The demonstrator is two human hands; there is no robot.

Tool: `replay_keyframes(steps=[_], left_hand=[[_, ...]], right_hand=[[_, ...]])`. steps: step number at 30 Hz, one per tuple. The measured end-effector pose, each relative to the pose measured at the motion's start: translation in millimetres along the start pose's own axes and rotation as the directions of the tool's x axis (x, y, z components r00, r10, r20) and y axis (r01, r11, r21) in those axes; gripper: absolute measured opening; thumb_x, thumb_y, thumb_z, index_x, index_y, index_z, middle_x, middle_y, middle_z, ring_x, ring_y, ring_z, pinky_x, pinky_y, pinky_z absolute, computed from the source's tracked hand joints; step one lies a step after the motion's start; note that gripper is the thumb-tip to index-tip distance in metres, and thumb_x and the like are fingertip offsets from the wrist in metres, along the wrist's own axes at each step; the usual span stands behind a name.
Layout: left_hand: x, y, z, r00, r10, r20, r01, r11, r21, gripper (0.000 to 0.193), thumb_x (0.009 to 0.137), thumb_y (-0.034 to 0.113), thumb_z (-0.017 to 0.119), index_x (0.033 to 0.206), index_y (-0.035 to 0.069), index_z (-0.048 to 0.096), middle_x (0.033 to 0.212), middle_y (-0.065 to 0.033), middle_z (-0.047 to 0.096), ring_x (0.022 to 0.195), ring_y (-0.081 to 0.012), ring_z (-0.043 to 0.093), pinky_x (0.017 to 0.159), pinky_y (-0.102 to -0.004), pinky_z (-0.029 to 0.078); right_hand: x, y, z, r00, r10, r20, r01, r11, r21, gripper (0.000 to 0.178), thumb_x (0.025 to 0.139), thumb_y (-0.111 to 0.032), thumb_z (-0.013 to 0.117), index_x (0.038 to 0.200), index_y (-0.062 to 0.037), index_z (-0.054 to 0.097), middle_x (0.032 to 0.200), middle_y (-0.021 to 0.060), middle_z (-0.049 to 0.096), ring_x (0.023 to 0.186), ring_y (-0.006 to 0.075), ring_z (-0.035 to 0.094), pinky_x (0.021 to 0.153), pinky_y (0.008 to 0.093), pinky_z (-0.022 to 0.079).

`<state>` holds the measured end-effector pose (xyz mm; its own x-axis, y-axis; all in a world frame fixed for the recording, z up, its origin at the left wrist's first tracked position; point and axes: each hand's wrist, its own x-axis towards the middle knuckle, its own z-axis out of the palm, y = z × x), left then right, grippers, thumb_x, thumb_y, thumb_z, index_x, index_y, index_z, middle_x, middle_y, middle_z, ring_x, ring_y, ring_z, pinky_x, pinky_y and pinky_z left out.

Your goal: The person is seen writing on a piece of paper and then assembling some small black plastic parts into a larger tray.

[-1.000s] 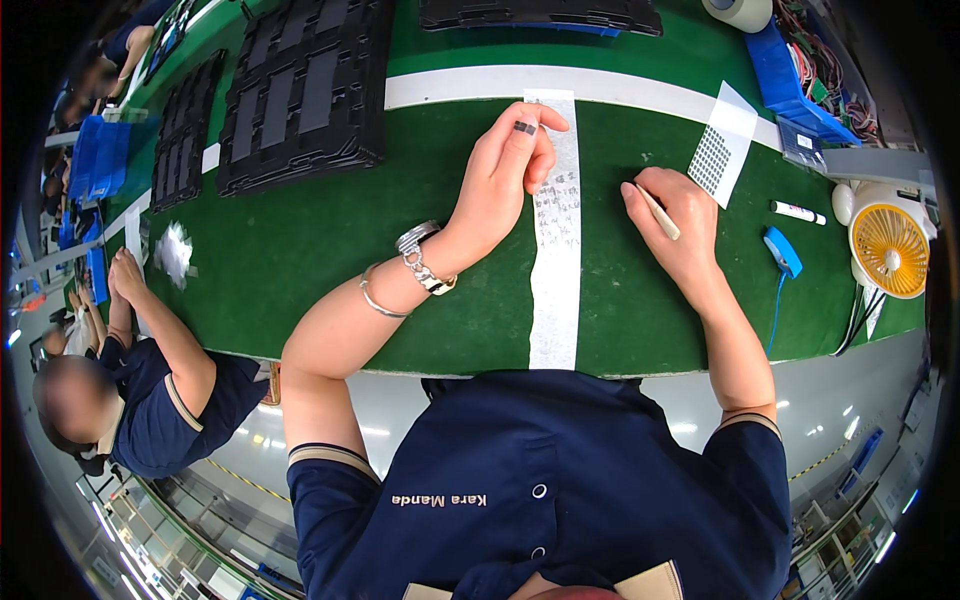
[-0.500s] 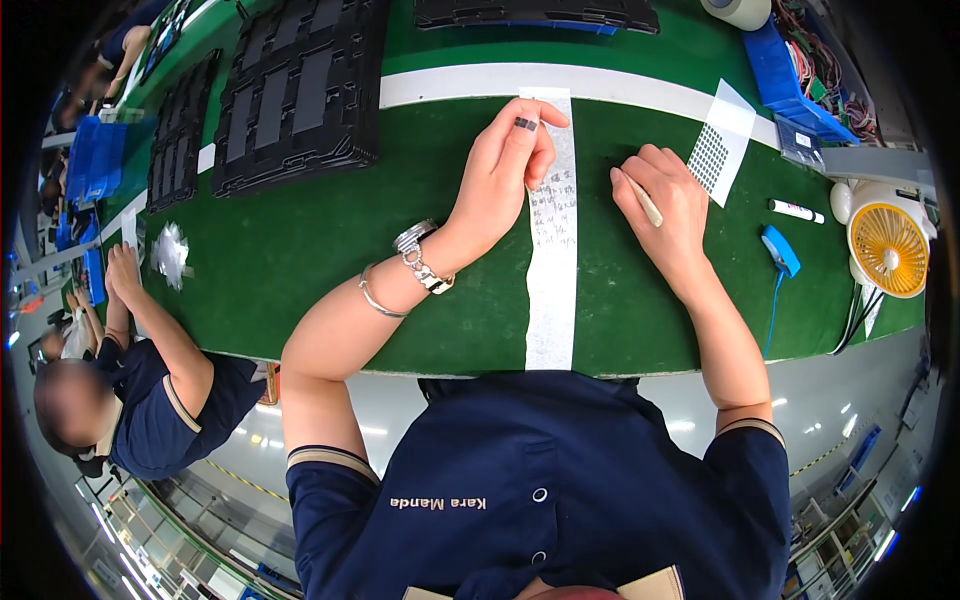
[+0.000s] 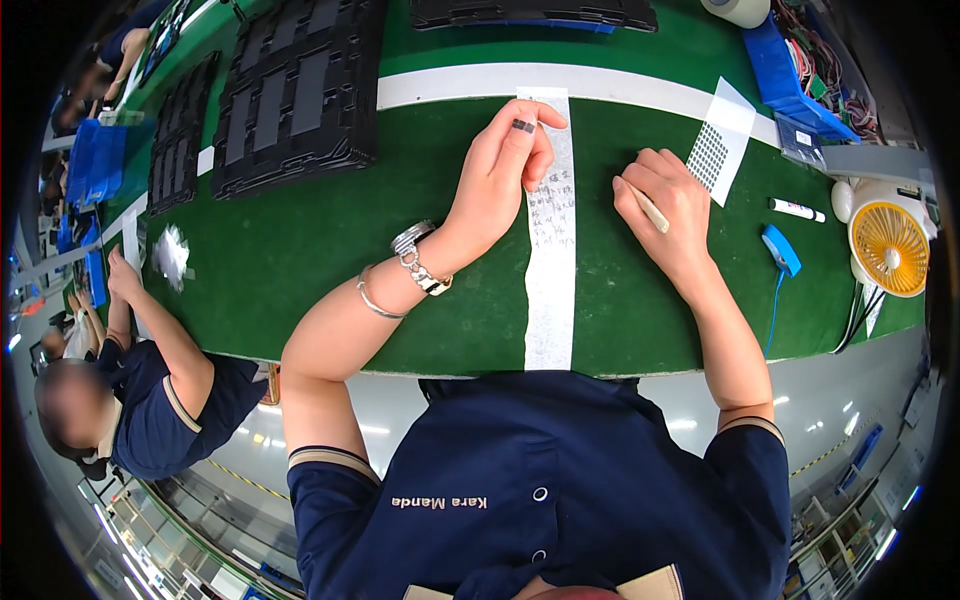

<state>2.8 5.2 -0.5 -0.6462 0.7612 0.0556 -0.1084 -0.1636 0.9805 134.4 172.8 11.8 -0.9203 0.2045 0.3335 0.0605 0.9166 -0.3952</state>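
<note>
Green work matting (image 3: 440, 320) covers the bench across the middle of the frame, crossed near the top by a white band (image 3: 450, 84). Black molded trays (image 3: 300, 100) stand at the upper left, and a co-worker in a navy shirt (image 3: 170, 420) sits at the far left. Right of centre, the right hand (image 3: 668, 205) has its fingers closed around a slim beige stick (image 3: 650, 208), which slants across the palm side of the thumb. Left of it, the left hand (image 3: 508, 155) is raised over a handwritten white paper strip (image 3: 552, 290), fingers curled inward; whether they pinch anything, I cannot tell. Small dark squares (image 3: 523, 126) lie on its thumb. Toward the upper right, a white sheet of dark pieces (image 3: 722, 140) rests near the right hand, with a white marker (image 3: 797, 210), a blue clip-like object (image 3: 781, 251) and a yellow-faced fan (image 3: 888, 250) farther right.
</note>
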Motion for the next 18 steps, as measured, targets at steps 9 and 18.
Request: replay_keyframes(steps=[9,18], left_hand=[[-0.5,2.0,0.3,1.000,-0.006,0.018,0.006,0.999,0.034,0.040,0.106,0.033,0.031,0.110,0.000,0.053,0.067,0.0015,0.041,0.059,-0.0067,0.037,0.055,-0.0224,0.033],[-0.5,2.2,-0.3,1.000,0.000,0.022,-0.001,0.999,0.039,0.041,0.106,0.034,0.031,0.110,-0.001,0.053,0.067,0.0015,0.041,0.060,-0.0065,0.037,0.056,-0.0223,0.034]], right_hand=[[-1.1,5.9,-0.3,0.994,0.110,-0.021,-0.109,0.994,0.026,0.015,0.080,-0.014,0.066,0.069,-0.0050,0.061,0.068,0.0053,0.054,0.064,0.0241,0.054,0.055,0.0380,0.045],[0.4,4.4,1.1,0.996,0.086,-0.020,-0.087,0.996,-0.020,0.016,0.079,-0.013,0.065,0.068,-0.0041,0.059,0.068,0.0065,0.055,0.065,0.0249,0.055,0.055,0.0390,0.045]])
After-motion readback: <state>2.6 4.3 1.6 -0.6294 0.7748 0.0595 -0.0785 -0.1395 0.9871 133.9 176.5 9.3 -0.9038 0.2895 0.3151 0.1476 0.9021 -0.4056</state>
